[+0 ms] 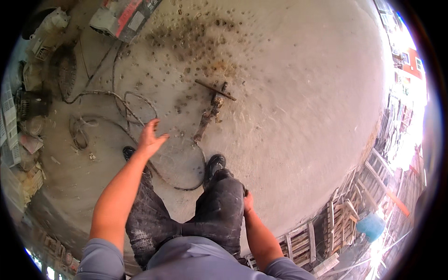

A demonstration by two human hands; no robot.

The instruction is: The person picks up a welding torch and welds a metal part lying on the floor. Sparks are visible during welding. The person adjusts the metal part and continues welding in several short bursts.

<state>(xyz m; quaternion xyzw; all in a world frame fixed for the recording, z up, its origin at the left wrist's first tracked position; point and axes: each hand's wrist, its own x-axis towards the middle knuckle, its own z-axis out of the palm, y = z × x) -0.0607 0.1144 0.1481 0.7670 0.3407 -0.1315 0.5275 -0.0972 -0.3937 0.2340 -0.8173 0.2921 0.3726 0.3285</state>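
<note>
My left hand [150,140] hangs in the air over the floor, fingers spread and holding nothing, with a dark cable [129,106] below it. Beside my right knee is my right hand [248,201], its fingers curled and partly hidden by the leg. A small dark bit shows at its top, too unclear to name. On the floor ahead of my feet lies a dusty, brown-stained, elongated corded power tool [208,116]; its exact kind is unclear. A dark straight bar [215,89] lies across its far end. The tool's cord [204,161] curves back towards my right shoe [216,163].
The cable lies in loops at the left. A grey and red box-shaped object [122,21] stands at the far left, with a dark round coil-like object [64,67] nearby. Clutter lines the left edge. Wooden pallets [298,242] and a blue bucket [371,227] are at the right.
</note>
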